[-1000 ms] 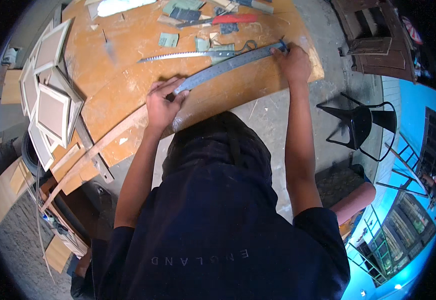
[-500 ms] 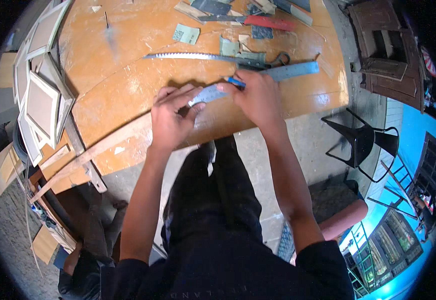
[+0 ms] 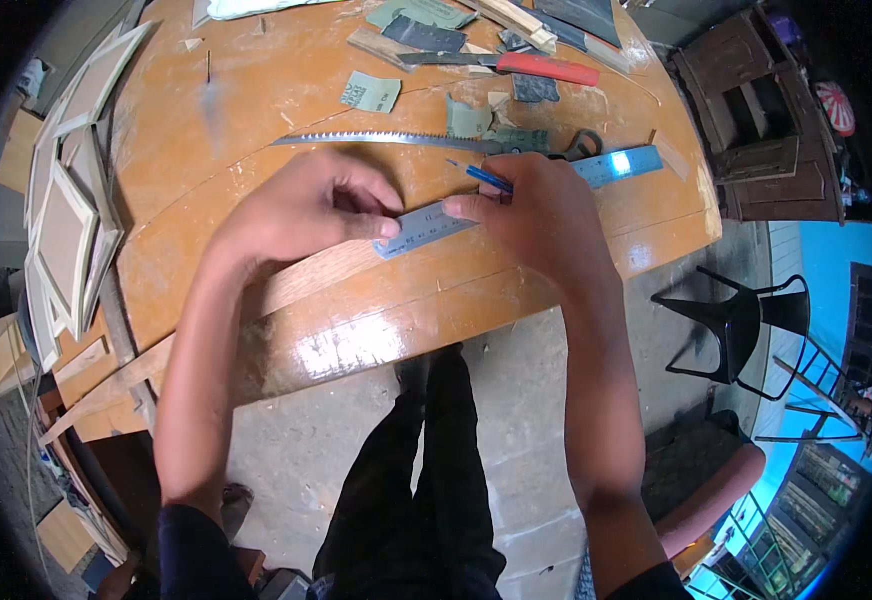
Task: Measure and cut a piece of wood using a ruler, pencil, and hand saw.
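A steel ruler (image 3: 424, 228) lies aslant across the table with its left end over a long, thin wooden strip (image 3: 311, 272). My left hand (image 3: 291, 212) is curled at that end, its thumb tip on the ruler's corner and its fingers bent on the far side. My right hand (image 3: 546, 205) grips the ruler near its middle, thumb on top. A blue pencil (image 3: 488, 180) also sticks out of this hand, pointing left. Just beyond both hands rests a saw blade (image 3: 376, 137) with its teeth upward in view; its dark handle (image 3: 584, 145) is partly behind my right hand.
A red-handled knife (image 3: 546, 68), sandpaper pieces (image 3: 371, 92) and wood scraps lie at the table's far side. Light wooden frames (image 3: 66, 235) lean at the left. A black metal chair (image 3: 731, 320) stands on the floor at right, near a dark wooden cabinet (image 3: 746, 70).
The view has shifted, showing more of the table's front. My left hand has turned and its wrist swung out leftward. The ruler lies flatter across the strip; my right hand keeps the pencil.
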`<act>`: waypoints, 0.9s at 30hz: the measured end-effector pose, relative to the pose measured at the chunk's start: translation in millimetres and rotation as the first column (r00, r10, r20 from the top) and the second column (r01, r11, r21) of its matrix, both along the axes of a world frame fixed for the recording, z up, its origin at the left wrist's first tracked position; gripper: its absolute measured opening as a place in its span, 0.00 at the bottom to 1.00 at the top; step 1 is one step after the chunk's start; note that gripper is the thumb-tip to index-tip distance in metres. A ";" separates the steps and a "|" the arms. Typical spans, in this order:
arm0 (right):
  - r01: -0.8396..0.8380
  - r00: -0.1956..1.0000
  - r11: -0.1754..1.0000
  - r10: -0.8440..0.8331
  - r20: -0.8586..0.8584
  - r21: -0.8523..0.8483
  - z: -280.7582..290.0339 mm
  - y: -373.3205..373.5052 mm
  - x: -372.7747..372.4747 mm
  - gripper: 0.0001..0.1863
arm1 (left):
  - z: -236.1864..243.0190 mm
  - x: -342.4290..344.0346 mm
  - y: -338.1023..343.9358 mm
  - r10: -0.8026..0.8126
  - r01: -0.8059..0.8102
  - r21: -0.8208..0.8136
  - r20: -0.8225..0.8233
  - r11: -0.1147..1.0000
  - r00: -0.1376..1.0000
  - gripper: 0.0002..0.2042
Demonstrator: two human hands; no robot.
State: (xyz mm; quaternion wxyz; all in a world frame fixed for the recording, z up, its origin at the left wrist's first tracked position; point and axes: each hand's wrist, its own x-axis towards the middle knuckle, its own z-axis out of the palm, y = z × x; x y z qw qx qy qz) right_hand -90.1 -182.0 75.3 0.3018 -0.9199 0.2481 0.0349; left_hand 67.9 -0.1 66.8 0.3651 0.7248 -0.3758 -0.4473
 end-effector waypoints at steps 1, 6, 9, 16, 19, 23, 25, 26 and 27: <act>0.018 1.000 1.000 -0.018 0.015 0.015 -4.7 2.2 0.6 0.19 | -2.5 6.7 -7.1 -0.129 0.128 0.027 0.029 0.991 0.991 0.09; 0.004 0.995 1.000 -0.001 0.105 -0.029 -13.2 0.9 -2.0 0.16 | -11.6 15.8 -66.0 -0.313 0.312 -0.027 -0.053 0.950 0.948 0.12; 0.015 0.988 0.999 -0.010 0.156 -0.029 -10.4 4.2 -2.0 0.14 | -3.7 20.9 -82.4 -0.514 0.511 0.060 0.033 0.857 0.857 0.13; 0.035 0.977 0.999 -0.027 0.212 -0.033 -18.0 5.6 -4.7 0.12 | -4.6 22.8 -85.6 -0.583 0.582 0.108 -0.024 0.806 0.812 0.11; 0.046 0.975 0.999 -0.046 0.219 0.003 -15.1 8.4 -6.5 0.12 | -4.7 21.3 -81.7 -0.563 0.563 0.046 -0.014 0.825 0.826 0.13; 0.027 0.973 1.000 -0.026 0.231 0.000 -17.4 8.7 -6.8 0.11 | -6.9 21.1 -76.3 -0.516 0.514 0.069 0.008 0.855 0.857 0.14; 0.042 0.949 0.996 -0.066 0.308 0.083 -19.7 5.7 -10.9 0.11 | -5.7 18.9 -78.0 -0.508 0.505 0.075 0.027 0.860 0.861 0.13; 0.049 0.950 0.995 -0.073 0.304 0.086 -19.7 4.5 -12.9 0.11 | -4.6 17.4 -79.1 -0.495 0.491 0.078 0.052 0.868 0.867 0.13; 0.009 0.945 0.994 -0.044 0.323 0.109 -20.3 3.2 -14.3 0.12 | -3.9 17.7 -79.3 -0.502 0.498 0.079 0.050 0.864 0.863 0.13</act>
